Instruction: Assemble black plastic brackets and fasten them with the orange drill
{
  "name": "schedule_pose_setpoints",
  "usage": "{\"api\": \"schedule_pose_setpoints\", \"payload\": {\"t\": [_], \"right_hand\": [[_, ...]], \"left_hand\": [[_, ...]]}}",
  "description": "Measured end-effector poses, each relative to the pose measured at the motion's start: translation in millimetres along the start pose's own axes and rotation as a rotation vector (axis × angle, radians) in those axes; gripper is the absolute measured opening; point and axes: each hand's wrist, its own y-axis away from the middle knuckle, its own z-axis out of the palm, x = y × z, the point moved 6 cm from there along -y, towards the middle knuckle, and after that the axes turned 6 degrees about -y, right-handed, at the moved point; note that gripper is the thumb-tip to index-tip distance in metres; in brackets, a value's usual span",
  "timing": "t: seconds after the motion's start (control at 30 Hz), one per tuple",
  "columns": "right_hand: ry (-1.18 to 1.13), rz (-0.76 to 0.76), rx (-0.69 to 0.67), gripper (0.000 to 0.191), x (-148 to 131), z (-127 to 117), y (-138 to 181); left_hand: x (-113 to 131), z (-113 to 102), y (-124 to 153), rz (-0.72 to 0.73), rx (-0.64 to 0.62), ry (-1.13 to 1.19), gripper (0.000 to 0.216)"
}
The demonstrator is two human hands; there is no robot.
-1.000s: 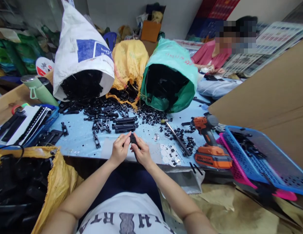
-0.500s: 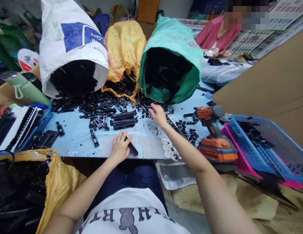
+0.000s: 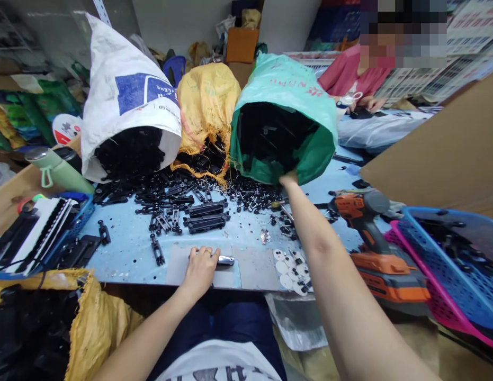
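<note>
My left hand [image 3: 202, 265] lies near the front edge of the blue table [image 3: 127, 238], fingers curled over a black plastic part [image 3: 224, 260] with a shiny end. My right arm stretches forward, and my right hand [image 3: 289, 179] is at the mouth of the green sack [image 3: 286, 95], which holds black parts; its fingers are hidden inside the opening. Loose black plastic parts [image 3: 178, 198] are scattered across the table between the sacks and my left hand.
A white sack [image 3: 127, 106] and a yellow sack [image 3: 208, 100] of black parts lie beside the green one. An orange cordless drill [image 3: 369, 238] sits at right, next to blue and pink baskets [image 3: 448, 254]. White discs [image 3: 288, 267] lie near the edge. Another person in pink sits at back right.
My right hand has left the part held in front of me and reached forward, past the small parts, into the green sack's mouth. My left hand stays on the black part.
</note>
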Motion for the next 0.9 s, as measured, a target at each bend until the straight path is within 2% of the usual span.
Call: {"api": "schedule_pose_setpoints", "payload": {"t": [0.1, 0.17, 0.27, 0.33, 0.37, 0.43, 0.5, 0.57, 0.67, 0.73, 0.8, 0.9], "right_hand": [[0.037, 0.034, -0.038, 0.058, 20.3, -1.1, 25.6], [0.097, -0.010, -0.058, 0.051, 31.7, -6.8, 54.8], [0.210, -0.146, 0.011, 0.046, 37.9, -25.3, 112.1], [0.209, -0.280, 0.015, 0.048, 32.6, -33.4, 155.7], [0.182, -0.376, -0.038, 0.049, 26.7, -32.7, 178.5], [0.101, -0.598, -0.241, 0.047, 11.6, -23.2, 226.0], [-0.011, -0.774, -0.477, 0.047, -1.2, -11.4, 269.8], [-0.121, -0.837, -0.668, 0.050, -7.4, -2.8, 300.1], [-0.082, -0.855, -0.785, 0.047, -5.5, 5.7, 318.9], [0.090, -0.925, -0.758, 0.045, -2.0, 10.9, 323.0], [0.263, -1.000, -0.708, 0.045, 0.2, 18.3, 326.0], [0.411, -1.012, -0.667, 0.044, 0.4, 30.9, 329.6]], "left_hand": [[-3.8, -0.1, 0.3, -0.033, 0.011, 0.027, 0.045], [-5.3, 1.7, 0.8, -0.046, -0.013, 0.051, 0.045], [-4.9, 1.2, 0.5, -0.051, -0.062, 0.123, 0.042], [-2.2, -6.9, -2.3, -0.043, -0.022, 0.282, 0.051], [-0.8, -12.7, -4.4, -0.049, 0.021, 0.414, 0.060], [1.3, -23.1, -8.6, -0.086, 0.107, 0.738, 0.067], [5.6, -28.3, -11.4, -0.111, 0.144, 1.005, 0.055], [12.7, -31.6, -11.3, -0.044, 0.138, 1.102, 0.047], [12.8, -31.5, -6.6, 0.062, 0.121, 1.004, 0.044], [7.2, -24.9, -4.7, 0.084, 0.055, 0.828, 0.041], [4.8, -15.2, -4.7, 0.117, -0.066, 0.606, 0.036], [8.2, -7.2, -5.1, 0.171, -0.179, 0.375, 0.037]]}}
